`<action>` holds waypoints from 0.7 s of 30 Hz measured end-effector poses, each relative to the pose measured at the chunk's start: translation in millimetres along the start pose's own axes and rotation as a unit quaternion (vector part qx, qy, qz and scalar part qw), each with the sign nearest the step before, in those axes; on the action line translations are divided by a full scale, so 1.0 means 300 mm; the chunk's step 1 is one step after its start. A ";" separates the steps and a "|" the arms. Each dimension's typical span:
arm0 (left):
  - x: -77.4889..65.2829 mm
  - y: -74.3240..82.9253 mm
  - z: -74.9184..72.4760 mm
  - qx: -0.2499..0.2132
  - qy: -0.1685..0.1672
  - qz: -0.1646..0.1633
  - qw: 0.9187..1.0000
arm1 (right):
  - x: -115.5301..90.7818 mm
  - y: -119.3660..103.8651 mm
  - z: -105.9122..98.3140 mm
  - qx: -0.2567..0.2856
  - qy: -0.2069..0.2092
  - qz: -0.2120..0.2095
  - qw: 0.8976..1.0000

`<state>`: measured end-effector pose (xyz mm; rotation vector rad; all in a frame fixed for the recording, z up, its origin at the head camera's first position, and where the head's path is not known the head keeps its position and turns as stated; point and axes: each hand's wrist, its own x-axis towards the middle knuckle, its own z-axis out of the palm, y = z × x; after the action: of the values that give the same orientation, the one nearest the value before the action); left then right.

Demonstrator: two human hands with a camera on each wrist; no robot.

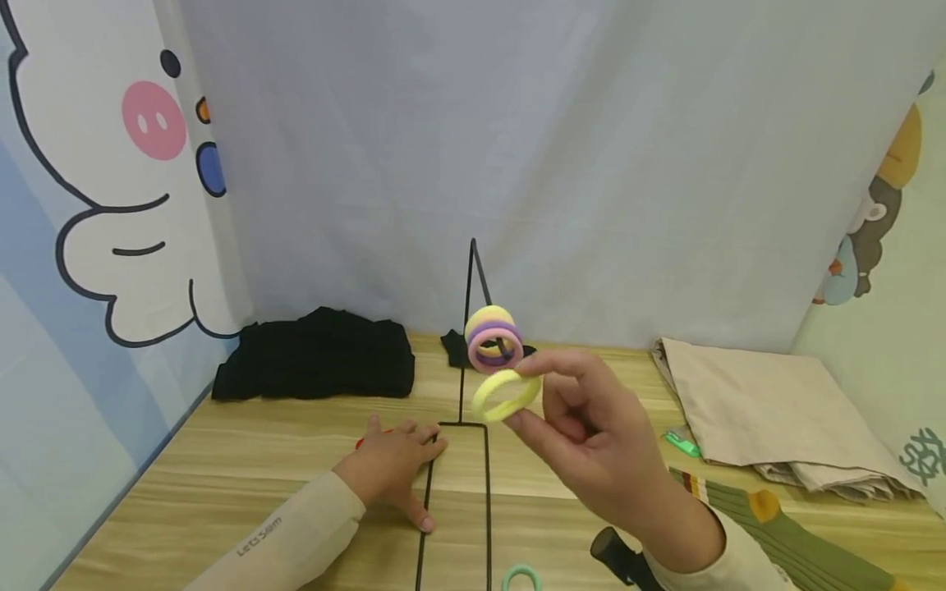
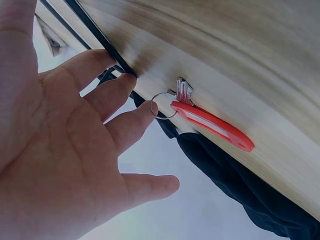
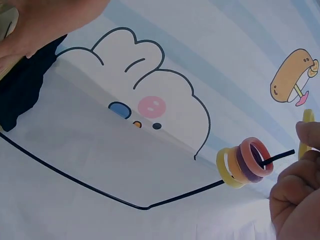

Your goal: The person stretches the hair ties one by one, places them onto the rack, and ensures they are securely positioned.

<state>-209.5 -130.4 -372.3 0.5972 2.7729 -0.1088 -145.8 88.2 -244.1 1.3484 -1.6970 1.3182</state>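
Note:
My right hand (image 1: pixel 602 447) pinches a pale yellow ring (image 1: pixel 481 400) between thumb and index finger, just in front of a black wire stand (image 1: pixel 489 497). Several rings, with a pink ring (image 3: pixel 270 167) frontmost and a purple ring (image 3: pixel 243 164) behind it, hang on the stand's sloping arm. In the right wrist view, the arm's bare tip (image 3: pixel 285 155) points toward the held ring. My left hand (image 1: pixel 392 466) lies spread over the left side of the stand's base. Beside its fingers, keys with a red tag (image 2: pixel 215 125) lie on the table.
Black cloth (image 1: pixel 318 357) lies at the back left, folded beige fabric (image 1: pixel 776 410) at the right. A green sock (image 1: pixel 794 529), a small bright green item (image 1: pixel 683 444) and a black cylindrical object (image 1: pixel 610 546) are on the right. A mint ring (image 1: pixel 521 570) lies near the front.

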 end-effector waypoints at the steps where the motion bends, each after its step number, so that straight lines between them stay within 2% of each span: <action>1: 0.000 0.001 0.000 0.000 -0.001 -0.001 1.000 | 0.005 0.000 0.002 -0.013 0.004 0.008 1.000; 4: -0.001 0.000 0.001 -0.001 -0.001 0.000 1.000 | 0.012 0.005 0.006 -0.036 0.008 0.048 0.998; 7: 0.002 -0.001 0.005 -0.003 0.001 0.004 1.000 | 0.006 0.011 0.007 -0.038 0.006 0.105 0.994; 9: 0.004 -0.002 0.007 -0.003 0.003 0.006 1.000 | -0.003 0.015 0.004 -0.032 0.003 0.128 0.991; 13: 0.005 -0.005 0.009 -0.003 0.004 0.005 1.000 | -0.029 0.019 -0.006 -0.021 -0.009 0.157 0.987; 21: 0.001 -0.007 0.005 -0.009 0.007 0.007 1.000 | -0.109 0.049 -0.028 0.058 -0.050 0.208 0.975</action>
<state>-210.2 -132.4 -373.8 0.6143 2.7807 -0.0758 -150.6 107.5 -275.0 1.1764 -2.0808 1.6226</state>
